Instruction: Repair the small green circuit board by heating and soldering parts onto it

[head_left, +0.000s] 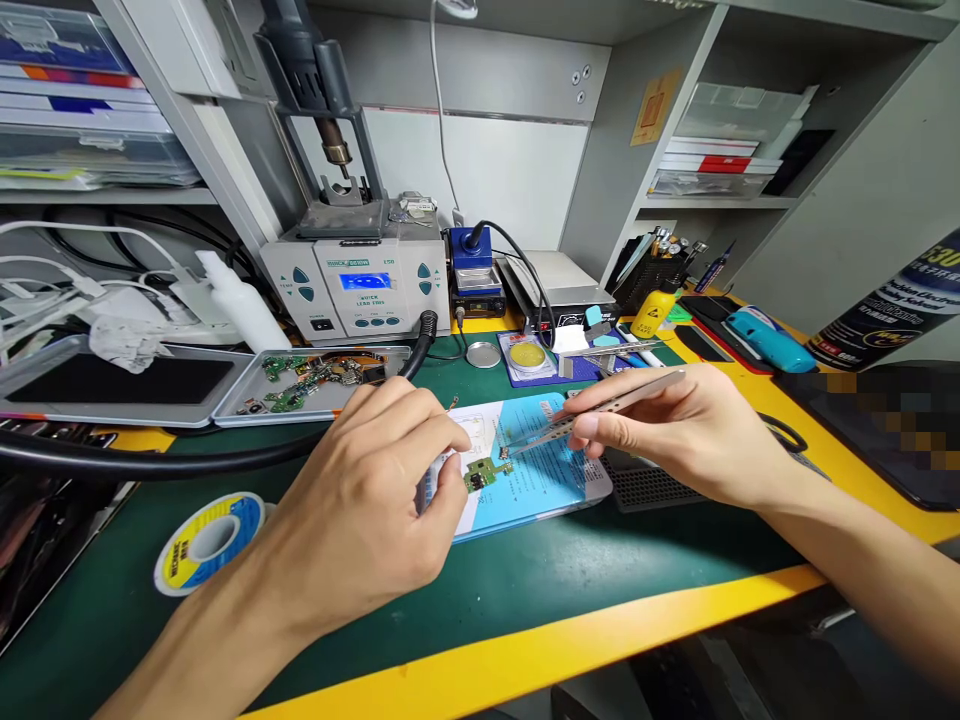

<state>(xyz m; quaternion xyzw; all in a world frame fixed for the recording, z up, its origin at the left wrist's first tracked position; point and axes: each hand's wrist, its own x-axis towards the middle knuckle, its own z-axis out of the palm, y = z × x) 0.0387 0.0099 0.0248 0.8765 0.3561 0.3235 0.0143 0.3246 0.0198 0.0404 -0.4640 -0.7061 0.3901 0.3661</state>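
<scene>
Head view, live: my left hand [375, 500] is curled over, fingertips pressing down on the small green circuit board [486, 473] and hiding its left end. The board lies on the blue-and-white work pad [540, 485] in the middle of the green-topped table [570, 590], with its long axis roughly left to right. My right hand [679, 430] pinches the slim silver metal tweezers [600, 412]. They slant from upper right to lower left, tips pointing at the board's right end. I can't tell whether the tips touch it; they're too small. The dark screen [885, 420] at far right is blurred.
</scene>
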